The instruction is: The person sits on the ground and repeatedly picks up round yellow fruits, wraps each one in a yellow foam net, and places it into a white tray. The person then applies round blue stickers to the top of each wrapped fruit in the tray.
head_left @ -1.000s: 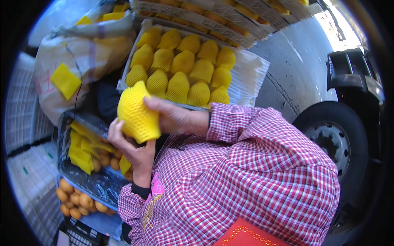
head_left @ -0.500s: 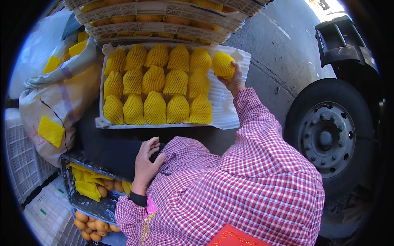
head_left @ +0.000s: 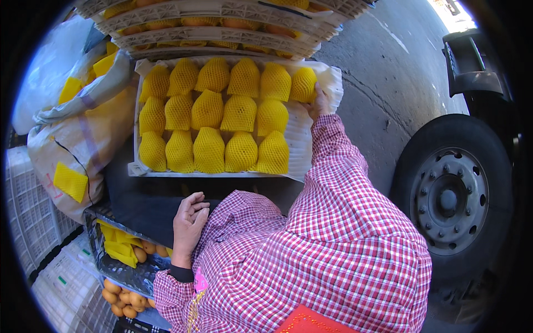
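Note:
My right hand (head_left: 317, 101) grips a fruit in yellow foam netting (head_left: 302, 83) at the right end of the top row in a white tray (head_left: 211, 173), on its pale ridged liner (head_left: 298, 145). Several more netted fruits (head_left: 208, 151) sit upright in rows to its left. My left hand (head_left: 190, 222) rests low near my checked sleeve and dark cloth (head_left: 139, 183), fingers loosely bent and holding nothing. Beside it at lower left is a dark crate (head_left: 111, 255) with yellow nets (head_left: 119, 244) and bare orange-brown fruit (head_left: 149, 248).
Stacked white crates (head_left: 216, 30) of netted fruit stand behind the tray. A woven sack (head_left: 72, 155) of nets and white crates (head_left: 30, 205) are at left, more loose fruit (head_left: 127, 299) at lower left. A truck wheel (head_left: 447, 202) stands right on concrete pavement (head_left: 377, 72).
A second ago both hands held a netted fruit; my left hand has let go, and my right has carried it up and rightward into the tray's top row.

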### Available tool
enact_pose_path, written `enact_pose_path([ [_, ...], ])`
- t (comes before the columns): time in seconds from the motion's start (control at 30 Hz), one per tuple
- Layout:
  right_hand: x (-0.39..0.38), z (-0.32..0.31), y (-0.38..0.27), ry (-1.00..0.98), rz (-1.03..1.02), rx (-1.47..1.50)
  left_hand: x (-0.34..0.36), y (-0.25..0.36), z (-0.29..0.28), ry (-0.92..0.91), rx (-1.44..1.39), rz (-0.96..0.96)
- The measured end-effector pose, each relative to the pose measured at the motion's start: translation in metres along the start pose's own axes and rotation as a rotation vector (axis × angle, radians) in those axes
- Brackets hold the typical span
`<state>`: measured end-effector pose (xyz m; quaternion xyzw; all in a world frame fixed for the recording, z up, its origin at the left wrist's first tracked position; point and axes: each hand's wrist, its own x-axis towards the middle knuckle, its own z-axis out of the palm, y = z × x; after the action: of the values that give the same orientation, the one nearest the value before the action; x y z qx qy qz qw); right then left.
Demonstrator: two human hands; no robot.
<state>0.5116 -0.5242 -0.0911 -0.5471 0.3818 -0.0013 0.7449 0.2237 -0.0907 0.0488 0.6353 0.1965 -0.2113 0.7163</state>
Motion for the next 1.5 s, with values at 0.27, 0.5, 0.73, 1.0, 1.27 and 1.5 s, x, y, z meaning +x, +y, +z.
enact_pose_path([
  [0.27,-0.024,0.024,-0.018,0.042,-0.144,-0.466,-0.001,0.001,-0.003,0.013,-0.021,0.012],
  [0.5,-0.031,0.055,-0.02,0.372,-0.128,-0.759,-0.004,-0.008,-0.01,0.035,-0.054,0.029],
  [0.73,0.029,-0.016,-0.045,0.246,-0.947,-1.832,-0.007,-0.002,-0.025,0.005,0.039,0.293],
  [1.0,-0.16,0.202,-0.018,-0.566,-1.34,-1.074,-0.113,-0.025,-0.064,0.403,-0.039,0.343],
  [1.27,-0.504,0.351,0.257,-2.568,-1.749,-1.247,-0.238,-0.116,-0.088,0.801,-0.016,-0.022],
  [1.5,-0.517,0.34,0.409,-2.684,-1.968,-1.489,-0.225,-0.179,-0.075,1.374,-0.371,-0.052],
])
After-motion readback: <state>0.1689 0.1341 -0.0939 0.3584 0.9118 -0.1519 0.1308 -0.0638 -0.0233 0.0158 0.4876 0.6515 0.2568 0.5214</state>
